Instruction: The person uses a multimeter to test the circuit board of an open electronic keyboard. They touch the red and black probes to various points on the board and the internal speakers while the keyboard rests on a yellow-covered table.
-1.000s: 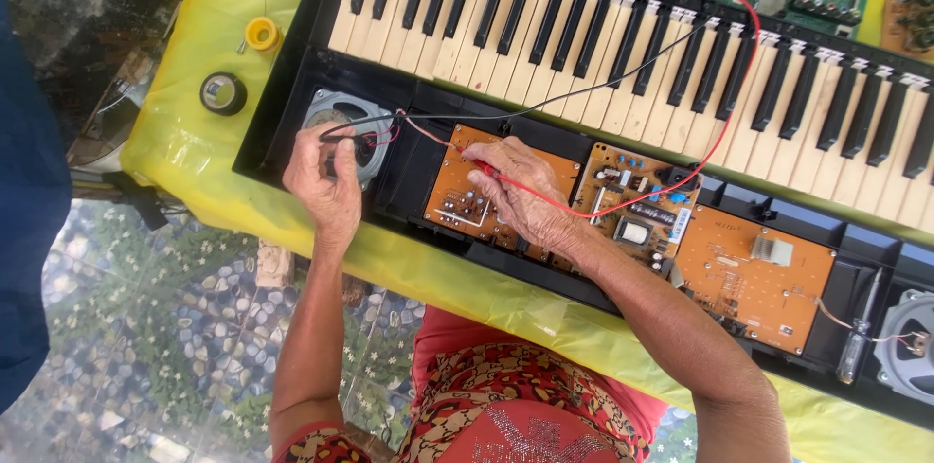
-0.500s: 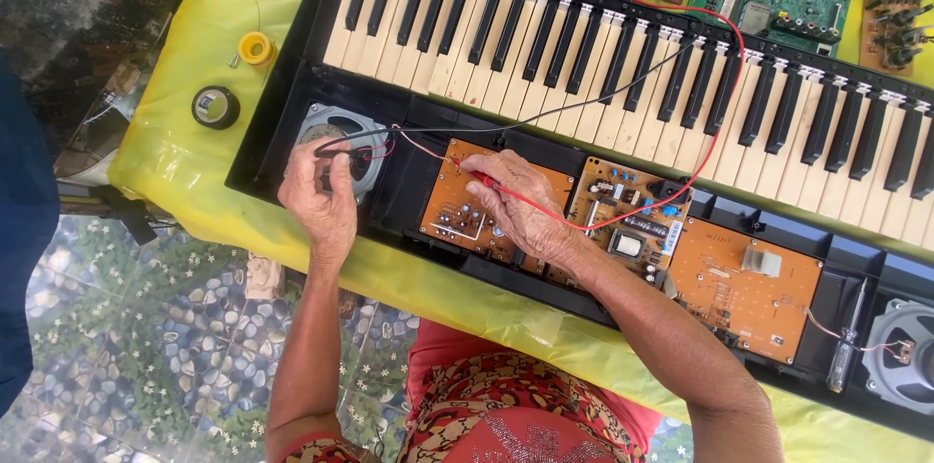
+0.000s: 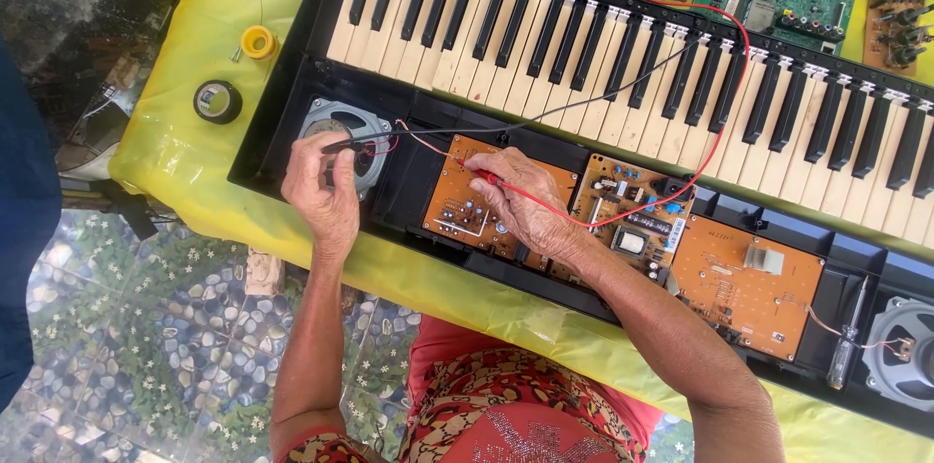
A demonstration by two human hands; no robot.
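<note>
Yellow cloth-covered table (image 3: 185, 161) under opened black electronic keyboard (image 3: 623, 64). Left hand (image 3: 321, 195) pinches black probe (image 3: 365, 140) at round grey speaker (image 3: 375, 147), keyboard's left end. Right hand (image 3: 530, 205) pinches red probe (image 3: 482, 171) on orange circuit board (image 3: 457, 205), right of speaker. Risk: tip slips, bridges neighbouring solder points; trailing red lead (image 3: 720, 103) snags keys.

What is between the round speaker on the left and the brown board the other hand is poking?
In the head view, between the speaker and the brown board lie thin red wires over bare black casing.

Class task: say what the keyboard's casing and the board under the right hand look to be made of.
Casing: likely moulded plastic, matte black, with smooth edges. Board: apparently copper-coloured circuit laminate, dull orange-brown, studded with small components; the right hand rests on it.
</note>
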